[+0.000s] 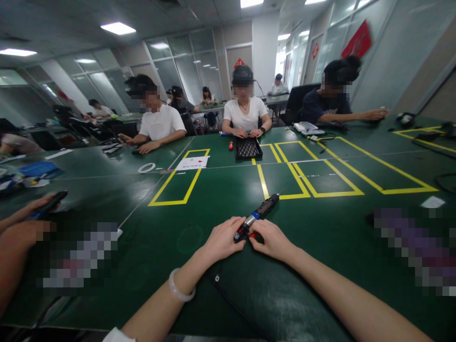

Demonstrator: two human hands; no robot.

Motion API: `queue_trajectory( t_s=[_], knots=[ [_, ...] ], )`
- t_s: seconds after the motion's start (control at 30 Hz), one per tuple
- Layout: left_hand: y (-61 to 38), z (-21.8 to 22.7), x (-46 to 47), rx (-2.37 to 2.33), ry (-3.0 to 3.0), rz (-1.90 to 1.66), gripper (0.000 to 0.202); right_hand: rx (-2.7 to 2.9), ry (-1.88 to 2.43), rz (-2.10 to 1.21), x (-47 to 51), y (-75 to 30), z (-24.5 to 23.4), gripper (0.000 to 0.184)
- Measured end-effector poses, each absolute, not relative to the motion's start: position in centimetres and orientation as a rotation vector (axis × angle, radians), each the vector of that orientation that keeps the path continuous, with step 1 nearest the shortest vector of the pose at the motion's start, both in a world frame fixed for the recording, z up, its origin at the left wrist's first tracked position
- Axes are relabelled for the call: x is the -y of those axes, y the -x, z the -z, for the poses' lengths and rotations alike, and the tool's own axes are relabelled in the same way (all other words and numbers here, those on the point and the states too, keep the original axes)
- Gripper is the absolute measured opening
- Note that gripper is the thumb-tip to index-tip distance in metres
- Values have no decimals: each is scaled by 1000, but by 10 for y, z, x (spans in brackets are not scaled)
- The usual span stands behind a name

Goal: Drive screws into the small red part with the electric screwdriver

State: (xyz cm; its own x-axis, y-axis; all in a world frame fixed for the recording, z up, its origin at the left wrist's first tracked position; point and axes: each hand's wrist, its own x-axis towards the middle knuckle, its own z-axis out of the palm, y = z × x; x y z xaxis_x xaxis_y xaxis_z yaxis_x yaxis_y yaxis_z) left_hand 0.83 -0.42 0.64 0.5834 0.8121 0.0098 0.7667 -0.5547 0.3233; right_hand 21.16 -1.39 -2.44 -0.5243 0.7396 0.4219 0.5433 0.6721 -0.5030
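An electric screwdriver (264, 206) lies aslant on the green table, its thin bit pointing away to the upper right. It has a black front, a silver and blue middle, and what look like bare inner parts at the rear. My left hand (225, 237) is closed around that rear end, fingers on top and thumb underneath. Close beside it, my right hand (272, 237) pinches at the same end, where a small red part (252, 234) shows between finger and thumb. The fingers partly hide what they grip. A black cord (228, 300) runs below my wrists.
Yellow tape outlines (169, 204) mark the table (149, 304). Across it, a person works at a black tray (248, 148) of small parts beside a red-handled object (231, 145). A paper sheet (193, 163) and a white tape roll (147, 168) lie left. Another person's hand holds a dark tool (50, 205).
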Motion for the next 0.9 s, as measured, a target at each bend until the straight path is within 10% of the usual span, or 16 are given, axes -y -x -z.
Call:
queue_trajectory(
  t_s=[0.9],
  knots=[
    [-2,-8,3,-1188,-2590,-130,72,2402,905,-477,14,-208,31,5]
  ],
)
